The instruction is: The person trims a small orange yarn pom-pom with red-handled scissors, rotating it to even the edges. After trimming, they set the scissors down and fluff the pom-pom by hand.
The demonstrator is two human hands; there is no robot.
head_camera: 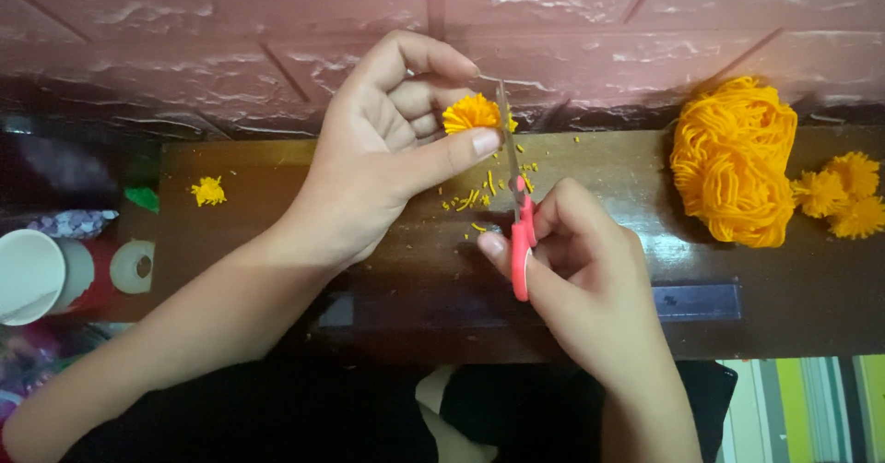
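A: What is seen first?

B: A long dark brown wooden table [793, 306] is seen below a pink brick-patterned wall [221, 20]. On its right end a large bundle of orange yarn [733, 159] is laid, and just beside it three small finished orange yarn pom-poms [843, 195] are grouped.

A: And the hands?

B: The left hand [387, 149] is raised over the table's middle; a small round orange yarn pom-pom [472, 112] is pinched between its thumb and fingertips. The right hand [590, 278] is closed around the red plastic handles of a pair of metal-bladed scissors [516, 205], whose blades are pointed upward and set against the pom-pom's right side. Whether the blades are parted cannot be told.

A: What else is noted?

B: A white paper cup on its side [32, 274] and a roll of clear tape [134, 267] are seen at the left. Orange yarn clippings [479, 195] are scattered under the hands, and one tiny orange tuft [208, 191] is left on the table's left part.
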